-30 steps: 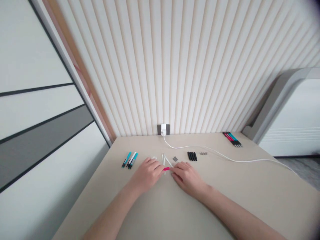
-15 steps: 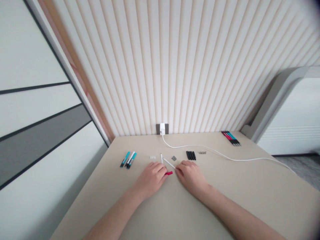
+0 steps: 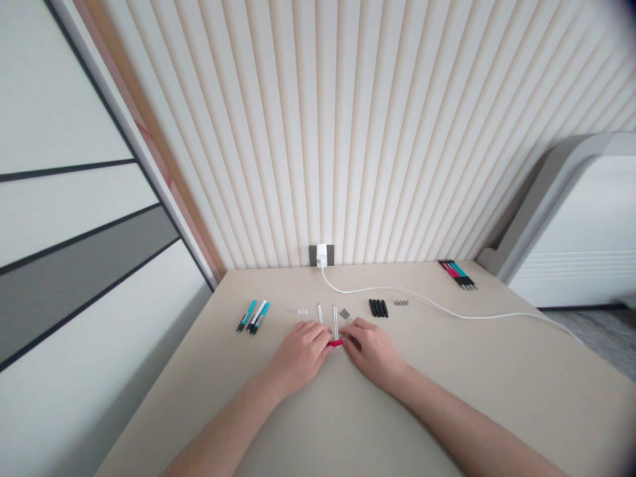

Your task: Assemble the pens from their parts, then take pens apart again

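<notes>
A red pen barrel [image 3: 336, 343] lies level between my hands. My left hand [image 3: 303, 348] is closed on its left end, fingers curled over it. From the right, my right hand [image 3: 371, 348] has its thumb and fingers pinched together at the barrel's other end; the exact contact is small and partly hidden. White refills [image 3: 335, 317] stretch away from me by the right fingertips, and their near end passes by the barrel. Another white refill [image 3: 320, 313] lies just beyond my left fingers. Small metal pieces [image 3: 344, 313] sit just beyond my right hand.
To the left lie blue and white pen barrels [image 3: 259, 317] and small clear pieces [image 3: 302, 311]. Black grips [image 3: 378, 308] and springs [image 3: 401, 303] are at right. Several pens [image 3: 458, 274] rest at the back right. A white cable [image 3: 432, 302] crosses the table from a charger [image 3: 322, 255].
My right hand has moved left to the red barrel's end. The white refill that slanted into its fingers now points straight away from me. My left hand has stayed in place.
</notes>
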{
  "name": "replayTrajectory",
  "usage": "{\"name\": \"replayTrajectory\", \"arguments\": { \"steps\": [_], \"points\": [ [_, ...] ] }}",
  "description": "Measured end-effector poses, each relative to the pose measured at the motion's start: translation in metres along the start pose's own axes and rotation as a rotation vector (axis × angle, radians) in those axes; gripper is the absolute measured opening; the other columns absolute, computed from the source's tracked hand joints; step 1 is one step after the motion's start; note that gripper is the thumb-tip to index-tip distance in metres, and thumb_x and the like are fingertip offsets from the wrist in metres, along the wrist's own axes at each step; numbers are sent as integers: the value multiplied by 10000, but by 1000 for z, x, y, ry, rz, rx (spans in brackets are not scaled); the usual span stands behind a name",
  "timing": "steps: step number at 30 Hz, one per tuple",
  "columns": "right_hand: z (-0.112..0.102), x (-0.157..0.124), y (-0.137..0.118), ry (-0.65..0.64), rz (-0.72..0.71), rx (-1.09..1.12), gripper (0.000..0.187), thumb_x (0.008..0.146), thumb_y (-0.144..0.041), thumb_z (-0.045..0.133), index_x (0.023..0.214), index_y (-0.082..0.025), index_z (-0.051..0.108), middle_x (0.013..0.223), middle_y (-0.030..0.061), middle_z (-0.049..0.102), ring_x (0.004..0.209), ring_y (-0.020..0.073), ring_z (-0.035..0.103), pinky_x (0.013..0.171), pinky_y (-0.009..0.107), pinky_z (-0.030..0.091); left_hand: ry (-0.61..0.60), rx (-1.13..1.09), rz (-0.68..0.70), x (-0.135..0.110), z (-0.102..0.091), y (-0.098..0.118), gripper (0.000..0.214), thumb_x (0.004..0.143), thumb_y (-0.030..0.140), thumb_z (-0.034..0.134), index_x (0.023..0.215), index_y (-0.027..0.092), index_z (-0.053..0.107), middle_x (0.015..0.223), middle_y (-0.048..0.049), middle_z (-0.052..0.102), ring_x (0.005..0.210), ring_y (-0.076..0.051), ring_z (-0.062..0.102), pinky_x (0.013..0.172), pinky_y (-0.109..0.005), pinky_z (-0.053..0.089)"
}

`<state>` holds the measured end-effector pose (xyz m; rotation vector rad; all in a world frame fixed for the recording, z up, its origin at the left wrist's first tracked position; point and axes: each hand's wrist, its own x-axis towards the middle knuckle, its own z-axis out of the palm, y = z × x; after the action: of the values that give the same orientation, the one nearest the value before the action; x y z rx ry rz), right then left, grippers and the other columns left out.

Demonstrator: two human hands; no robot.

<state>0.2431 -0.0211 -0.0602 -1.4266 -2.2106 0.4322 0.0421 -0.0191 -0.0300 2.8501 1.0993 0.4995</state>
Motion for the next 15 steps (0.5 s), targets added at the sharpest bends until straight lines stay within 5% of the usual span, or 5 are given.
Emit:
{"name": "replayTrajectory", "arguments": {
  "steps": [4,15],
  "points": [
    [-1,0,1,-12,-26,9,318,888,-148,489,1138,-243,660,909,41,606,838,157,597,758,243,429,-5,-21,30,-1,1,1,72,946,200,486,952,184,557,1043,-60,635,1024,-214,582,923,-387,450],
    [-4,-2,1,-22,-87,-23,277,943,-200,454,1049,-241,706,902,50,584,825,155,593,762,252,440,-28,-47,107,0,0,2,101,946,208,487,980,195,581,1014,-50,656,1011,-200,595,921,-381,447]
  ]
}}
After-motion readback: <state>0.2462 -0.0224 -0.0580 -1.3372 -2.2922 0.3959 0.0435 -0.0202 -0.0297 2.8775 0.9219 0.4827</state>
